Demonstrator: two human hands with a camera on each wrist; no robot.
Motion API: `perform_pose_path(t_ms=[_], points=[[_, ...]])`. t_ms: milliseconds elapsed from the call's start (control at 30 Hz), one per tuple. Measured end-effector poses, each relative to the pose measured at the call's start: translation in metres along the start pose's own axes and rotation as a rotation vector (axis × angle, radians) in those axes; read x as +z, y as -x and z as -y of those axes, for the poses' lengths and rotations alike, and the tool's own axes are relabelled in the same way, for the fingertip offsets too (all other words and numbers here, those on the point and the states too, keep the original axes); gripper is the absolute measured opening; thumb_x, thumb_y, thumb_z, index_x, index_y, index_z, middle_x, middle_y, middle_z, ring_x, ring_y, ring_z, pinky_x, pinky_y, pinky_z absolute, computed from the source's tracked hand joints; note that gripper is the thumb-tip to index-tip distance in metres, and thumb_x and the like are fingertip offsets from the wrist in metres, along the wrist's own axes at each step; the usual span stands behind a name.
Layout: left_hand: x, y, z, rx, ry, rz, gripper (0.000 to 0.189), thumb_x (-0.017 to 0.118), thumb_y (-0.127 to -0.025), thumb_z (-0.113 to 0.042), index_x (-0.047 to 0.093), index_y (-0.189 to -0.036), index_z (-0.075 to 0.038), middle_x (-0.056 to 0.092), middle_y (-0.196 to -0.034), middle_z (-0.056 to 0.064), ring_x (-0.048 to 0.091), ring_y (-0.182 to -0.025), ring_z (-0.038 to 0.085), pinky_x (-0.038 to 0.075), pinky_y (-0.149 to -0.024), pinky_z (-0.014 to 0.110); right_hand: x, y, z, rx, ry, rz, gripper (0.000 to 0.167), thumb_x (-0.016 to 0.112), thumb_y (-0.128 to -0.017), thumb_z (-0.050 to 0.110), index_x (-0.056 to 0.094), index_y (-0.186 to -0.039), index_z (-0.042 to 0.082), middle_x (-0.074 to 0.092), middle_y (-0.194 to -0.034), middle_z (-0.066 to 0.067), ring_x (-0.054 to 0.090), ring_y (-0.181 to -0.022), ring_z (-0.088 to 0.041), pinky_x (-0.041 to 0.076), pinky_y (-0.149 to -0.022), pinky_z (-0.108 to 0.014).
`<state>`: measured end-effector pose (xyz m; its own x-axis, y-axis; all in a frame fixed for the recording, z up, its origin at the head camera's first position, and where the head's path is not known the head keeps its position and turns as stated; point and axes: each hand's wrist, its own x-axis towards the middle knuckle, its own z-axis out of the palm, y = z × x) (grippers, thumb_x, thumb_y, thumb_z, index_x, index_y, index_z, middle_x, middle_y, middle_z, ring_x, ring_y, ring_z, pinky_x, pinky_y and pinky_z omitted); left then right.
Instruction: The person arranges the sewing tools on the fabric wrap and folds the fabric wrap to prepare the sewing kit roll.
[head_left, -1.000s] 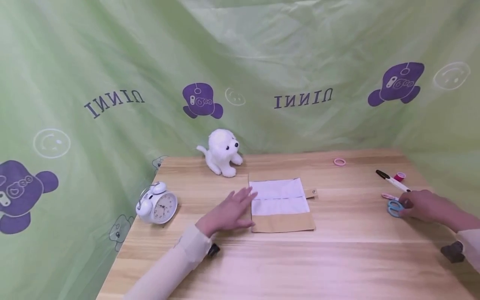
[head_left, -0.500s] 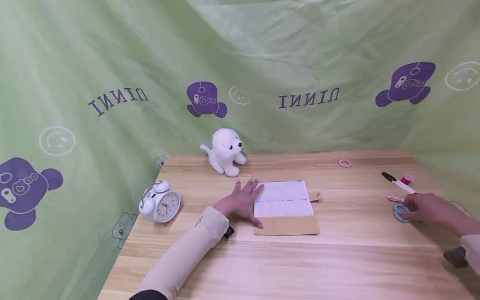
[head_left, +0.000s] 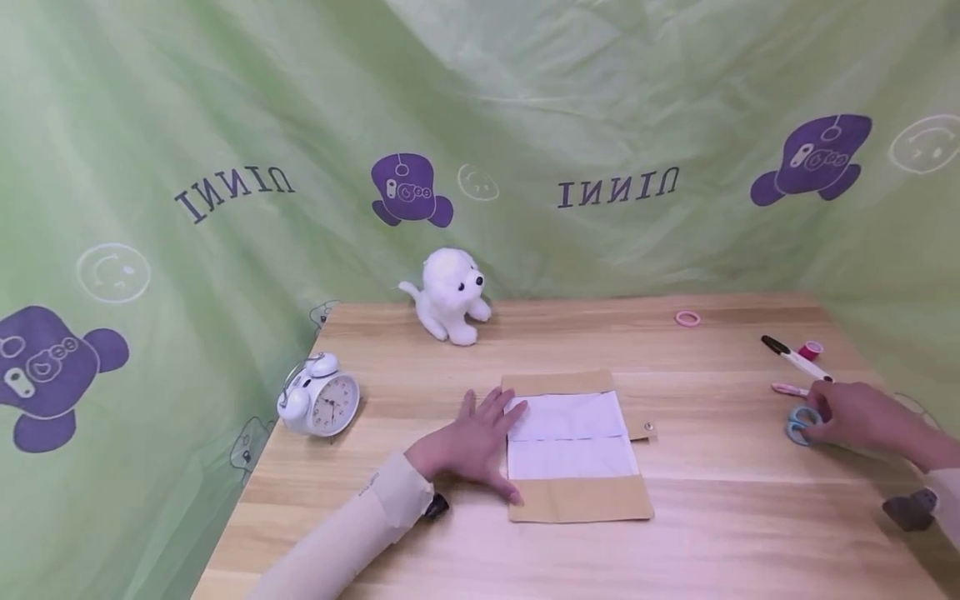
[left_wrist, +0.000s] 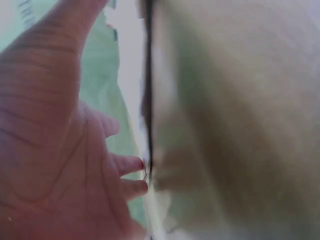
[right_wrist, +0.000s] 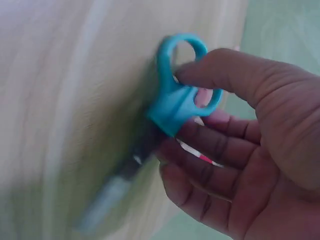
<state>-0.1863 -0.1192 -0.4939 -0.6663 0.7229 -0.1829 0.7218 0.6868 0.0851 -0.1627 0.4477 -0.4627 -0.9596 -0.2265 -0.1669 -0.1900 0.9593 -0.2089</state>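
A tan fabric case [head_left: 581, 500] with a white lining lies unfolded on the table, its snap tab [head_left: 643, 429] sticking out to the right. My left hand [head_left: 476, 446] is spread at the case's left edge, fingertips and thumb touching it; the left wrist view shows straight fingers along that edge. At the right, my right hand [head_left: 862, 417] pinches a pair of scissors [right_wrist: 172, 107] with blue handles between thumb and fingers. The scissors' blades [right_wrist: 112, 195] point down and left in the right wrist view, blurred.
Beyond the right hand lie a black-and-white pen [head_left: 798, 360], a pink item [head_left: 789, 390] and a red spool [head_left: 810, 350]. A pink ring [head_left: 687, 318] lies at the back. A white plush dog [head_left: 453, 296] and an alarm clock [head_left: 322, 398] stand at the left.
My left hand has come onto the case's left edge, and the case has slid toward me, showing more of its far flap. The right hand has stayed at the scissors.
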Motion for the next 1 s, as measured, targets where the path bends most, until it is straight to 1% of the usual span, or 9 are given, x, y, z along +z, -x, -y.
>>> perform_pose_path(t_ms=[133, 267, 367, 467, 633, 700, 767, 867, 1000], points=[[-0.009, -0.007, 0.012, -0.001, 0.16, 0.027, 0.137, 0.074, -0.063, -0.08, 0.008, -0.162, -0.013, 0.004, -0.17, 0.017, 0.007, -0.157, 0.04, 0.011, -0.117, 0.075, -0.012, -0.006, 0.011, -0.085, -0.026, -0.074, 0.02, 0.081, -0.08, 0.016, 0.065, -0.089, 0.007, 0.049, -0.067, 0.008, 0.037, -0.058, -0.002, 0.033, -0.052, -0.021], [-0.015, -0.02, 0.023, -0.024, 0.192, 0.07, 0.134, 0.074, -0.067, -0.078, 0.007, -0.162, -0.013, -0.001, -0.171, 0.013, 0.001, -0.158, 0.038, 0.006, -0.118, 0.074, -0.04, -0.023, 0.041, -0.165, -0.141, -0.143, 0.025, 0.079, -0.082, 0.009, 0.071, -0.105, 0.003, 0.059, -0.068, 0.01, 0.043, -0.056, 0.002, 0.039, -0.051, -0.021], [-0.015, -0.024, 0.025, -0.043, 0.164, 0.108, 0.137, 0.072, -0.065, -0.082, 0.006, -0.163, -0.012, -0.005, -0.171, 0.012, -0.002, -0.158, 0.037, 0.006, -0.119, 0.073, -0.072, -0.038, 0.08, -0.188, -0.198, -0.208, 0.031, 0.078, -0.084, 0.009, 0.071, -0.113, 0.003, 0.063, -0.069, 0.008, 0.048, -0.055, 0.001, 0.042, -0.049, -0.022], [-0.014, -0.023, 0.025, -0.059, 0.159, 0.132, 0.142, 0.073, -0.061, -0.083, 0.005, -0.162, -0.011, -0.008, -0.171, 0.012, -0.004, -0.158, 0.038, 0.006, -0.12, 0.072, -0.097, -0.056, 0.129, -0.248, -0.266, -0.332, 0.032, 0.078, -0.084, 0.008, 0.072, -0.115, 0.005, 0.069, -0.073, 0.001, 0.051, -0.055, 0.001, 0.044, -0.049, -0.021], [-0.01, -0.019, 0.025, -0.065, 0.147, 0.143, 0.143, 0.075, -0.06, -0.082, 0.005, -0.162, -0.011, -0.011, -0.17, 0.013, -0.005, -0.158, 0.038, 0.008, -0.121, 0.069, -0.1, -0.089, 0.209, -0.47, -0.584, -0.545, 0.031, 0.075, -0.084, -0.005, 0.071, -0.114, -0.002, 0.075, -0.088, -0.021, 0.064, -0.065, 0.004, 0.054, -0.055, -0.017], [-0.009, -0.019, 0.027, -0.059, 0.145, 0.138, 0.143, 0.076, -0.061, -0.081, 0.003, -0.162, -0.01, -0.011, -0.17, 0.013, -0.006, -0.158, 0.037, 0.008, -0.121, 0.069, -0.092, -0.102, 0.237, -0.501, -0.687, -0.546, 0.03, 0.073, -0.086, -0.003, 0.071, -0.116, -0.001, 0.075, -0.092, -0.022, 0.066, -0.067, 0.001, 0.055, -0.057, -0.017], [-0.009, -0.018, 0.029, -0.058, 0.161, 0.127, 0.143, 0.076, -0.062, -0.079, 0.001, -0.162, -0.008, -0.012, -0.17, 0.013, -0.007, -0.158, 0.036, 0.006, -0.121, 0.069, -0.079, -0.114, 0.262, -0.493, -0.76, -0.474, 0.029, 0.072, -0.089, 0.003, 0.07, -0.118, 0.001, 0.075, -0.094, -0.021, 0.069, -0.07, -0.007, 0.057, -0.061, -0.02], [-0.011, -0.018, 0.03, -0.064, 0.176, 0.124, 0.142, 0.076, -0.066, -0.077, -0.001, -0.161, -0.005, -0.011, -0.17, 0.014, -0.007, -0.158, 0.037, 0.005, -0.121, 0.07, -0.05, -0.13, 0.29, -0.469, -0.762, -0.338, 0.03, 0.072, -0.09, 0.009, 0.071, -0.119, 0.002, 0.076, -0.095, -0.017, 0.071, -0.072, -0.016, 0.058, -0.062, -0.022], [-0.011, -0.02, 0.025, -0.075, 0.189, 0.136, 0.141, 0.074, -0.068, -0.077, -0.002, -0.161, -0.004, -0.012, -0.17, 0.013, -0.009, -0.157, 0.038, 0.002, -0.12, 0.07, -0.009, -0.141, 0.304, -0.482, -0.749, -0.237, 0.028, 0.073, -0.09, 0.009, 0.072, -0.116, -0.001, 0.077, -0.094, -0.018, 0.073, -0.073, -0.021, 0.059, -0.063, -0.025]])
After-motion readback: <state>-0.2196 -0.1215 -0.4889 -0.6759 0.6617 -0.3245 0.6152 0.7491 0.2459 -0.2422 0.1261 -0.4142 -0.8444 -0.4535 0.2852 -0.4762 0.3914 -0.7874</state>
